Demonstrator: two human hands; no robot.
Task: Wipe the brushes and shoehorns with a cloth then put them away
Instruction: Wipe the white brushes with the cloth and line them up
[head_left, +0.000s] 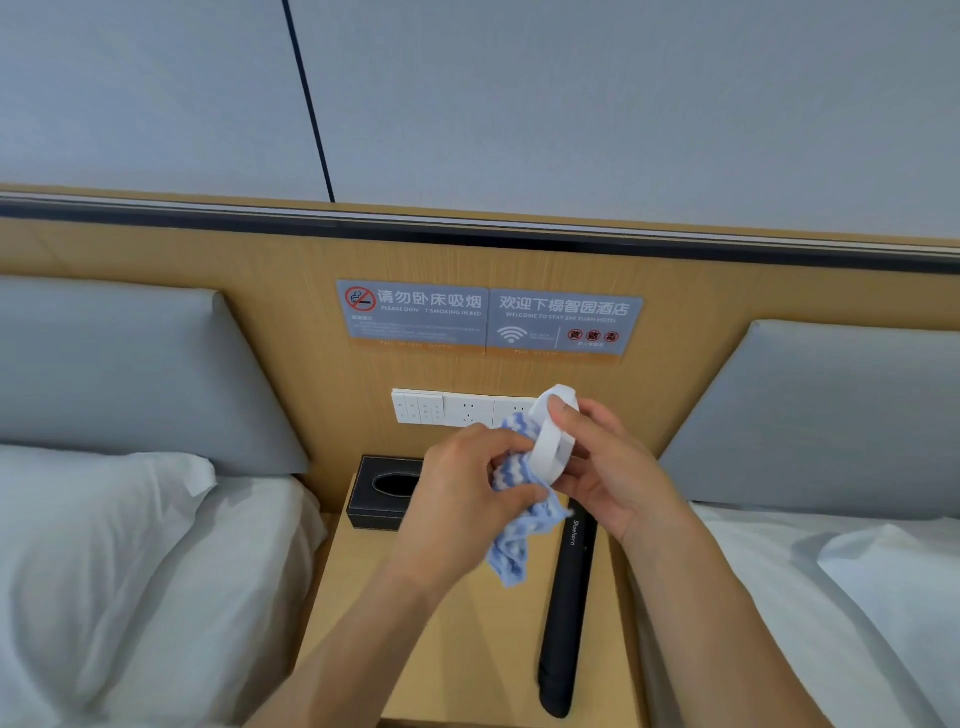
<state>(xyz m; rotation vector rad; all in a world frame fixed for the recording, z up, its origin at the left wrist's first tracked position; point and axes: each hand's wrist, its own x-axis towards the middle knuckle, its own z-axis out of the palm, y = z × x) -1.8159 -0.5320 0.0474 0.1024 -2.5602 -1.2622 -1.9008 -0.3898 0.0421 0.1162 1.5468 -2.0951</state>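
Note:
My right hand (608, 467) holds a white shoehorn (555, 441) upright above the nightstand, thumb pressed on its upper end. My left hand (467, 483) grips a blue-and-white wavy-patterned cloth (514, 545) bunched against the shoehorn's lower part; the cloth's tail hangs down below my hands. A long black shoehorn (563, 613) labelled "Shoehorn" lies lengthwise on the right side of the wooden nightstand (415, 649), its far end hidden under my hands. No brush is visible.
A black tissue box (382, 493) stands at the nightstand's back left. White beds with pillows (104, 519) flank it on both sides. Switches and sockets (447, 410) and two signs (488, 322) are on the wooden headboard wall.

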